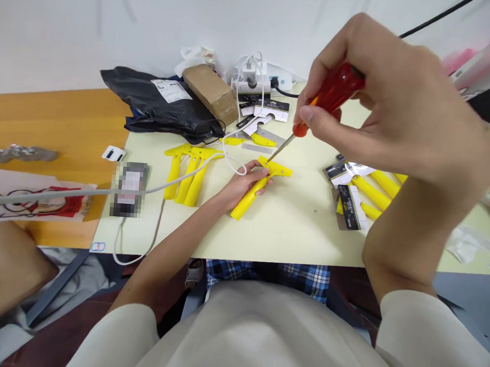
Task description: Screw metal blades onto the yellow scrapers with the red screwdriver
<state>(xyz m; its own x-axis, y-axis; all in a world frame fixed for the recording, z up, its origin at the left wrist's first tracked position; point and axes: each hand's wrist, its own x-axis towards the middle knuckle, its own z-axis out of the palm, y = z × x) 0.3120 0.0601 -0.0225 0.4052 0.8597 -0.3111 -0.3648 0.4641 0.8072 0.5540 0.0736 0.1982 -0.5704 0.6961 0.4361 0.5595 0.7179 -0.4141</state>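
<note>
Head view: I looked down on a cream desk (291, 240) where both hands worked on one yellow scraper (246, 203).
Scraper: it sat slanted over the middle of the desk, head pointing away from the body; I could not tell whether its handle touched the surface.
Left hand (239, 190): its fingers were wrapped around the scraper, just below the head.
Right hand (405, 105): its fingers gripped a red-handled screwdriver (339, 89), the shaft slanting down to a screw (266, 163) in the head.
Step in hand: I judged that the screw was being turned; tightening or loosening, I could not tell.
Next move: to my mind it called for pressure along the shaft and a twist, with the left fingers firm against any swing.
Spare scrapers: three yellow ones (197, 183) lay left of the left hand.
Packaging: black cards (349, 208) lay at right among yellow handles (376, 188).
Cable: a white cable (156, 188) crossed the spare scrapers.
</note>
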